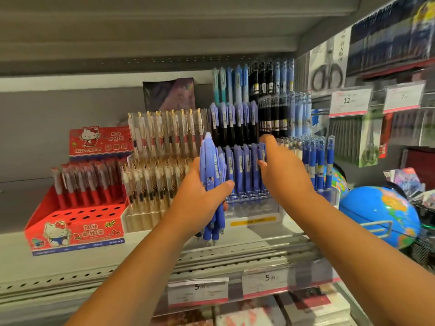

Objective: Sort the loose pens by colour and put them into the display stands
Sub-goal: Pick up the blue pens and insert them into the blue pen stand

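My left hand (202,196) is closed around a bundle of blue pens (213,184), clicker ends up and tips hanging below my palm. They overlap too much to count; I make out at least five tips. My right hand (282,170) pinches the top of a single blue pen (262,154) between thumb and curled fingers. That pen stands in the front row of the clear tiered stand (251,198).

About four more blue pens stand in that row between my hands, and open round sockets show in the step just in front of them. The tiers behind hold blue-topped pens with dark barrels, then black and paler blue ones higher up. A yellow strip label (253,221) sits on the stand's front, its writing too blurred to read.

Left of it, a pale stand (141,220) carries two tiers of clear pens with gold clips (162,142). Further left is a red cardboard box (75,229) printed with a cartoon cat. Its header card reads "HELLO KITTY", red pens (89,184) fill its back rows, and the front rows show open holes. On the right of the clear stand stand capped blue pens (317,165).

On the shelf edge below are two price tags (267,277), both reading 5. Up on the right, one tag (348,101) reads 12 and another (403,97) reads 7, under a pack of scissors (328,69). A blue globe (379,215) sits at the right end of the shelf.
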`<state>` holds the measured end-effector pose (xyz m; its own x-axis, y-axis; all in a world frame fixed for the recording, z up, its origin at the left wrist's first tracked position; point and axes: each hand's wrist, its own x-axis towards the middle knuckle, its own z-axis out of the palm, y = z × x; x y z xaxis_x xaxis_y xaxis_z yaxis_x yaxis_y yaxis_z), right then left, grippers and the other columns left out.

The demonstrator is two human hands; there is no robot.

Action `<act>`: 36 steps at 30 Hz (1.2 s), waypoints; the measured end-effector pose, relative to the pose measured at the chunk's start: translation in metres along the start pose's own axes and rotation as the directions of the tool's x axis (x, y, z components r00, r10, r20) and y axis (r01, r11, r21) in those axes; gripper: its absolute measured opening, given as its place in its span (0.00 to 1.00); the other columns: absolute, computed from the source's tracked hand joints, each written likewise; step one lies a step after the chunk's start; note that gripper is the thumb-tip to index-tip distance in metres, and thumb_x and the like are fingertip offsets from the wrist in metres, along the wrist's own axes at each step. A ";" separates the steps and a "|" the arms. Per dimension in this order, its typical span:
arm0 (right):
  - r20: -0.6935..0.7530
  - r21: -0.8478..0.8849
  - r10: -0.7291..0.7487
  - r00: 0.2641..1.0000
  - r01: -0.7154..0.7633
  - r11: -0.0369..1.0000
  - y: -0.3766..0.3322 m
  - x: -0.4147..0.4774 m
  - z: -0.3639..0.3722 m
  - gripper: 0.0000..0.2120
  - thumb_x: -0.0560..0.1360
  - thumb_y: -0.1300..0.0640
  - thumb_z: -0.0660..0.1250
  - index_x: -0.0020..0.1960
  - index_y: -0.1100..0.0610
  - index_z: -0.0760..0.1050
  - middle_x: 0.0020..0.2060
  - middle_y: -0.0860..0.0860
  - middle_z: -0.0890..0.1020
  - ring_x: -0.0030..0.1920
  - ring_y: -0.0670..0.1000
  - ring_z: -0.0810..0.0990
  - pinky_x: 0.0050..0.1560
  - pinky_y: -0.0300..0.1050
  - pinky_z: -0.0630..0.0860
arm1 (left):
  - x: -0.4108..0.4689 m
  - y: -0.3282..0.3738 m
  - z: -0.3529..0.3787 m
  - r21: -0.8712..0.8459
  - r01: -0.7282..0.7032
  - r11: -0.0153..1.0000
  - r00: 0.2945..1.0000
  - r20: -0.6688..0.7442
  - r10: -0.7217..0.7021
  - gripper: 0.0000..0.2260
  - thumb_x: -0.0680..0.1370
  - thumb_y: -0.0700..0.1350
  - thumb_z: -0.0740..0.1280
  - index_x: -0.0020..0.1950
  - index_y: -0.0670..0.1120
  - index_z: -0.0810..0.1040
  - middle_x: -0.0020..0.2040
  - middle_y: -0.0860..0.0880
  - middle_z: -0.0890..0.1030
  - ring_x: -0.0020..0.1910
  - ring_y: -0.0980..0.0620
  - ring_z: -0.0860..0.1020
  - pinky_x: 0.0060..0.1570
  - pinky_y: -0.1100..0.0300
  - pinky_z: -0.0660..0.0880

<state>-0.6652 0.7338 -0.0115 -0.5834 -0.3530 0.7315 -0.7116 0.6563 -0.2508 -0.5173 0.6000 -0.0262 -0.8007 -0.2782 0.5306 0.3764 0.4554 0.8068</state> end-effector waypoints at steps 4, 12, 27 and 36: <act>0.049 -0.071 0.010 0.999 -0.006 0.997 0.000 0.000 0.003 0.30 0.78 0.68 0.63 0.75 0.56 0.54 0.30 0.52 0.70 0.28 0.52 0.69 0.24 0.46 0.60 | -0.001 -0.002 -0.001 -0.063 -0.030 0.998 0.999 -0.020 0.029 0.22 0.79 0.46 0.68 0.61 0.70 0.64 0.35 0.56 0.81 0.34 0.53 0.81 0.39 0.54 0.81; 0.080 -0.102 0.053 0.995 -0.045 0.994 -0.003 -0.003 0.004 0.35 0.76 0.71 0.64 0.76 0.56 0.50 0.30 0.55 0.73 0.27 0.52 0.72 0.22 0.47 0.64 | 0.000 -0.004 0.000 -0.048 -0.037 0.998 0.999 -0.011 0.036 0.19 0.79 0.46 0.69 0.65 0.61 0.68 0.37 0.53 0.80 0.34 0.53 0.81 0.40 0.56 0.81; -0.021 -0.114 -0.061 0.998 0.058 0.992 -0.023 -0.023 -0.014 0.17 0.80 0.60 0.60 0.68 0.56 0.67 0.36 0.51 0.73 0.32 0.54 0.71 0.27 0.44 0.63 | 0.003 -0.007 -0.002 -0.085 -0.039 0.996 0.997 -0.074 0.032 0.10 0.78 0.46 0.71 0.53 0.59 0.73 0.35 0.52 0.82 0.36 0.50 0.83 0.41 0.52 0.82; 0.257 0.843 -0.053 0.965 -0.197 0.501 -0.059 -0.026 -0.030 0.10 0.72 0.56 0.75 0.50 0.56 0.79 0.40 0.57 0.83 0.33 0.50 0.81 0.27 0.40 0.75 | 0.004 -0.002 0.003 -0.079 -0.104 0.991 0.993 -0.068 0.099 0.13 0.78 0.42 0.71 0.55 0.59 0.75 0.42 0.57 0.84 0.40 0.57 0.83 0.38 0.67 0.78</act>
<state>-0.5964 0.7244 0.0035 -0.6255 -0.5470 0.5564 -0.5719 -0.1638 -0.8038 -0.5226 0.6008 -0.0262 -0.7258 -0.2888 0.6243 0.4936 0.4135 0.7651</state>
